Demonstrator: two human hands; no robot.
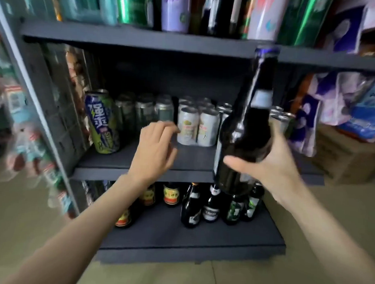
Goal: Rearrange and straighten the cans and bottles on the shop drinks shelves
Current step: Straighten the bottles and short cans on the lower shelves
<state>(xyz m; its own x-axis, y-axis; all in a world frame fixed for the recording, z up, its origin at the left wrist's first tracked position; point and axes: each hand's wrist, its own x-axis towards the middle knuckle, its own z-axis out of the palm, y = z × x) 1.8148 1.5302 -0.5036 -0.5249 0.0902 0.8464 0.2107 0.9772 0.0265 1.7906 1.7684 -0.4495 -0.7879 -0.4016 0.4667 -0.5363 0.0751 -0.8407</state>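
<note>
Shelving unit (143, 39): dark grey, filling the middle of the frame, three boards in view.
Your right hand (273, 164): centre right, wrapped round the lower body of the dark glass bottle (246, 131), thumb across the front.
Dark glass bottle: held upright with a slight tilt, off the boards, cap at the upper board's edge.
Your left hand (155, 149): centre, fingers loosely curled and empty, in front of the middle shelf (143, 161).
Blue-and-green can (102, 123): left end of the middle shelf, leaning.
White cans (196, 127): middle shelf, just beside your left fingertips.
Bottom shelf bottles (212, 204): clustered lower centre, upright.
</note>
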